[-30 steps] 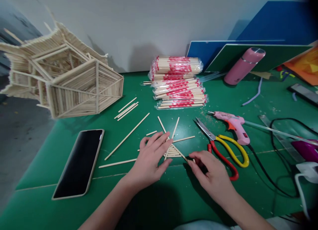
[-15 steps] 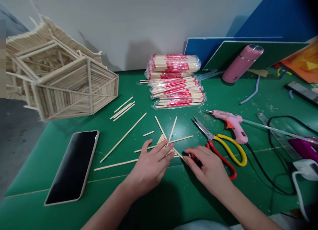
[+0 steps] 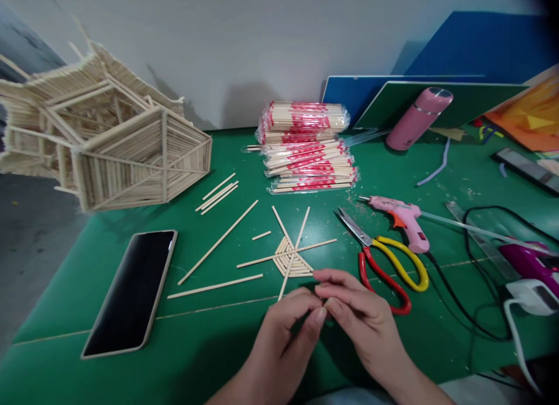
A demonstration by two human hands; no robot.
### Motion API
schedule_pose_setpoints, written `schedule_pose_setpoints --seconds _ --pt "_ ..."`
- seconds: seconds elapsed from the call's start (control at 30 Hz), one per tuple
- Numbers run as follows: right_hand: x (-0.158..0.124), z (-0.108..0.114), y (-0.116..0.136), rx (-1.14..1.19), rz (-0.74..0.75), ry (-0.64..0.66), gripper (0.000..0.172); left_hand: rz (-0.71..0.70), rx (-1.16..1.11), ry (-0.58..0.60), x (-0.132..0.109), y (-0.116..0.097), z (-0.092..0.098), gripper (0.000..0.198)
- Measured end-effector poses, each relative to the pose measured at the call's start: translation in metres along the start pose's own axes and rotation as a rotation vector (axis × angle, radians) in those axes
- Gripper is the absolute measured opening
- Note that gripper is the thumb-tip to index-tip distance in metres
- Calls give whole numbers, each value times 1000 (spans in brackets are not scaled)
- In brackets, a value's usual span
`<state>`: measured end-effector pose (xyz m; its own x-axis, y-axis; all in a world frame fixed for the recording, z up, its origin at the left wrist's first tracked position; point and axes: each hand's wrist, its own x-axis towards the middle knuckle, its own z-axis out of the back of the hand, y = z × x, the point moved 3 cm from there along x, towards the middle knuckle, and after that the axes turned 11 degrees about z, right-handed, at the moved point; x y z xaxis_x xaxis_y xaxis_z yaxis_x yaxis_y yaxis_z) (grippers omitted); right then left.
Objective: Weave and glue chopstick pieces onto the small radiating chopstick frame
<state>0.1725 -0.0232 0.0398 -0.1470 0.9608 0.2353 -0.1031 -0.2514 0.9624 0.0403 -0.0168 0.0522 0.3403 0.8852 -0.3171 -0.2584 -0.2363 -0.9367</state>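
My left hand (image 3: 286, 338) and my right hand (image 3: 367, 317) meet at the fingertips just below a spoked frame of thin wooden sticks (image 3: 301, 271). Both are closed in a pinch; anything between the fingers is hidden or too small to name. The frame lies flat on the table, with crossing sticks and short pieces laid in rows between two sides. To its left lie a short stick piece (image 3: 261, 235) and two long sticks, one slanted (image 3: 218, 242) and one nearly level (image 3: 213, 286).
Scissors (image 3: 369, 242) and a pink glue gun (image 3: 399, 212) with its cord lie right. Packaged chopsticks (image 3: 310, 148) and a pink bottle (image 3: 419, 119) are at the back. A phone (image 3: 131, 294) and a large stick-built model (image 3: 144, 160) occupy the left, beside several short sticks (image 3: 218, 196).
My left hand has lifted off the stick frame and moved right and nearer to me, meeting my right hand. More of the frame shows. The view has shifted slightly.
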Motion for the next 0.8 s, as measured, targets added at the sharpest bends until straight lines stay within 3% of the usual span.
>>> schedule_pose_setpoints --seconds 0.17,0.37,0.47,0.57,0.67,0.8 --pt "-6 0 -1 5 23 1 21 212 -378 4 -5 15 -14 20" --pt "-11 4 6 -143 83 108 26 321 -668 113 -2 19 -22 18" --pt "-16 30 0 -408 80 55 28 386 -674 63 -2 17 -21 15" --pt "-25 74 -13 -863 11 -140 29 435 -638 -40 -3 16 -18 14" --pt "-28 103 -27 -1146 -37 -66 34 482 -662 -122 -4 19 -15 14" --pt "-15 111 -37 -1306 -131 110 31 496 -736 -160 -6 21 -12 15"
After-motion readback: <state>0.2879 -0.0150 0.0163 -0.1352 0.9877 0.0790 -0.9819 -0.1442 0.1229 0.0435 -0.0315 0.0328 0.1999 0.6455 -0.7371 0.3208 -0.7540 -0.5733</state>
